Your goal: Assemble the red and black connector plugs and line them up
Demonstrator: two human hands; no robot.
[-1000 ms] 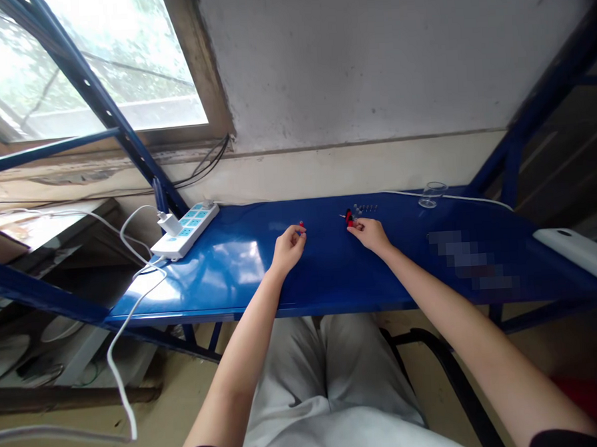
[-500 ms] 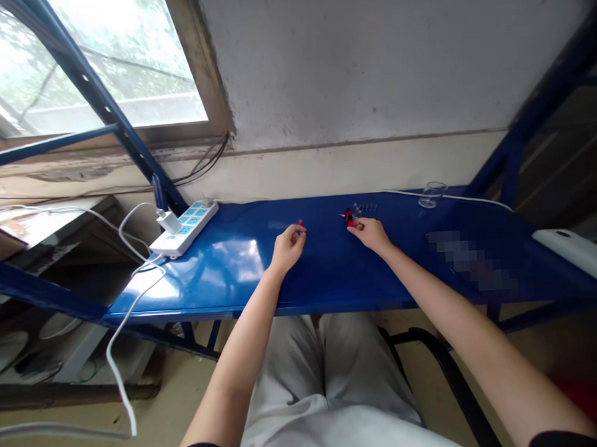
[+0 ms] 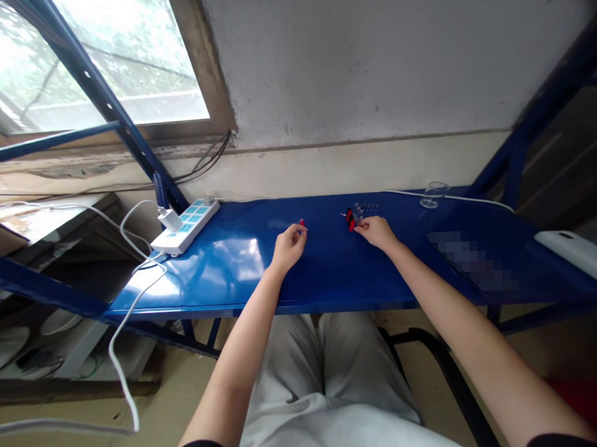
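My left hand [image 3: 288, 245] is closed in a pinch over the blue table [image 3: 326, 275]. A small red piece [image 3: 302, 222] shows at its fingertips; its kind is too small to tell. My right hand [image 3: 378, 233] is also pinched, its fingertips beside a small red-and-black object [image 3: 349, 219] with a thin pale tip pointing left. Whether those fingertips grip anything is too small to make out. Just beyond them lie several small clear pieces [image 3: 358, 210], and a row of tiny dark bits [image 3: 371, 208] runs to the right.
A clear glass [image 3: 434, 195] lies tipped at the back right, near a white cable. On the left stands a white power strip [image 3: 186, 226] with a plug and cord. A blurred flat object [image 3: 473, 261] and a white device [image 3: 578, 255] occupy the right side.
My right hand has shifted slightly right, uncovering more of the red-and-black object. My left hand stays nearly in place with the red piece.
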